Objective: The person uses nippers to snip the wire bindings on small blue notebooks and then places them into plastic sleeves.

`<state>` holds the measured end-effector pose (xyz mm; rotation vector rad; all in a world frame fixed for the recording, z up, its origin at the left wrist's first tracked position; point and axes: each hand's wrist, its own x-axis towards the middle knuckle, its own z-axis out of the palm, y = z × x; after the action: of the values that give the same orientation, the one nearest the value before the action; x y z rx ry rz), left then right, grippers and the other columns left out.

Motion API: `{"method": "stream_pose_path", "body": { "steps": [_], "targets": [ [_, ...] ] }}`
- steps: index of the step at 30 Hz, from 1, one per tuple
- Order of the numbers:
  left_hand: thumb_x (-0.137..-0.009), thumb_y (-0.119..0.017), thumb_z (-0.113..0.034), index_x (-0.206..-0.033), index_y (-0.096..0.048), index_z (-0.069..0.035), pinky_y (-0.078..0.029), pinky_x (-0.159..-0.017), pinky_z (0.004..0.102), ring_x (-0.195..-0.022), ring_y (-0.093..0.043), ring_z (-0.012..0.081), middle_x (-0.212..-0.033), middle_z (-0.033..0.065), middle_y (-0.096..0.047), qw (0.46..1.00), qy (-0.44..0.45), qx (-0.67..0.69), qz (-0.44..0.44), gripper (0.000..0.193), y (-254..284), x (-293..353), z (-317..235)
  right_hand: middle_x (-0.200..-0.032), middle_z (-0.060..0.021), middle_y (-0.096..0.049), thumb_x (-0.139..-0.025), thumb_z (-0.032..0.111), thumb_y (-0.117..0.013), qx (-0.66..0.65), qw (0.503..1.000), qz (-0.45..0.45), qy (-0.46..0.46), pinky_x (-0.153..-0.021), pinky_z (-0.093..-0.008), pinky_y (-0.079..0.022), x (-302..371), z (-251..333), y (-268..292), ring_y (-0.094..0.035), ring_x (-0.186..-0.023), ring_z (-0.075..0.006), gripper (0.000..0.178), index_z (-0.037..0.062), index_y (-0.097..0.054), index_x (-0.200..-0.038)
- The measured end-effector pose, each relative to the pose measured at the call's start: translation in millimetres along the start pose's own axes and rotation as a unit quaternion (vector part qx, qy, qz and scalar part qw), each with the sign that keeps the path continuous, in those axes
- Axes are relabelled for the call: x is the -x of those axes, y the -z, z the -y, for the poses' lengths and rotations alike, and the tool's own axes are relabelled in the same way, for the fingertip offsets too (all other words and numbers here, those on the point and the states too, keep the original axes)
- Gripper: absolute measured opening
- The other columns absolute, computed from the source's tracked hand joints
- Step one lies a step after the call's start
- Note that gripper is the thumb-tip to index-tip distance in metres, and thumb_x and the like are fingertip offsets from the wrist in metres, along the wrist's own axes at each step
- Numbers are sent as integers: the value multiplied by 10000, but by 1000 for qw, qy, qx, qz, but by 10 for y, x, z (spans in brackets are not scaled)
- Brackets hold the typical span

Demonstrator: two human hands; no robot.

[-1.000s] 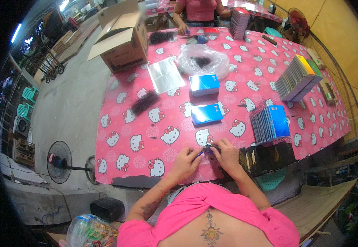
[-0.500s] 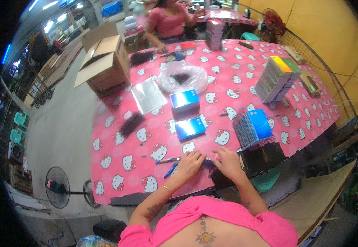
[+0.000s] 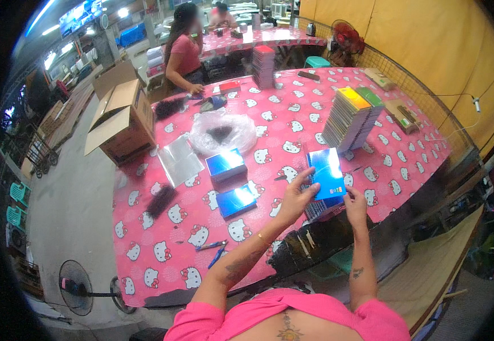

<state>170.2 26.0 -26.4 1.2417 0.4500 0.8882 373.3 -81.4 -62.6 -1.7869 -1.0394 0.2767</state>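
A shiny blue-covered notebook point(image 3: 328, 170) is held up, tilted, between my two hands. My left hand point(image 3: 298, 199) grips its left side with the thumb lying on the cover. At the lower right corner, my right hand point(image 3: 356, 206) pinches the edge. Just below it, partly hidden, is a stack of spiral-bound blue notebooks point(image 3: 322, 210) by the table's front edge. Two shorter blue stacks, one farther point(image 3: 225, 166) and one nearer point(image 3: 235, 201), lie to the left. A pen point(image 3: 210, 246) and a blue tool-like item point(image 3: 217, 256) rest left of my left forearm.
A tall yellow-and-green-topped notebook stack point(image 3: 346, 122) stands at the right, a red-topped stack point(image 3: 263, 68) farther back. Clear plastic bag point(image 3: 224, 131), clear sheets point(image 3: 180, 162), dark bristly bundle point(image 3: 160, 201) and open carton point(image 3: 122, 122) occupy the left. A co-worker point(image 3: 184, 57) stands at the far side.
Both hands have left the table's front edge near the pen and moved right and up. They now hold a blue notebook. My view has shifted, and the co-worker's posture differs.
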Motion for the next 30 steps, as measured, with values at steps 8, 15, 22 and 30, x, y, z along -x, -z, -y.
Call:
{"method": "stream_pose_path", "body": {
  "steps": [8, 15, 22, 30],
  "targets": [
    [-894, -709, -357, -1250, -633, -41, -520, -724, 447, -825, -632, 341, -941, 166, -624, 870, -122, -476, -50, 481, -299, 83, 303, -1101, -122, -733, -956, 91, -606, -116, 993, 21, -24, -889, -311, -514, -27, -273, 66, -675, -1009, -183, 275, 15, -698, -1204],
    [-921, -685, -306, -1204, -629, -28, -539, -727, 462, -861, -667, 377, -983, 208, -668, 915, -69, -385, -98, 400, -105, 165, 289, -1097, -96, -716, -955, 151, -653, -135, 987, 56, -59, -896, -331, -501, 7, -143, 101, -657, -995, -178, 310, 13, -670, -1231],
    [-846, -667, -138, -1121, -662, -38, -522, -882, 432, -1056, -625, 329, -1087, 146, -667, 675, -134, -712, -138, 292, 1850, 908, 624, -1066, -140, -691, -897, 47, -654, -40, 976, -114, 184, -896, -369, -500, 519, 587, 205, -648, -1010, -287, 185, 19, -681, -1077],
    [-832, -575, -68, -1148, -634, -60, -485, -850, 449, -948, -629, 322, -1018, 129, -669, 664, -152, -730, -45, 321, 1630, 995, 402, -1204, -188, -624, -791, 97, -783, -80, 949, 152, 263, -957, -437, -474, 974, 776, -802, -601, -1124, -346, 467, 39, -618, -1224]
  ]
}}
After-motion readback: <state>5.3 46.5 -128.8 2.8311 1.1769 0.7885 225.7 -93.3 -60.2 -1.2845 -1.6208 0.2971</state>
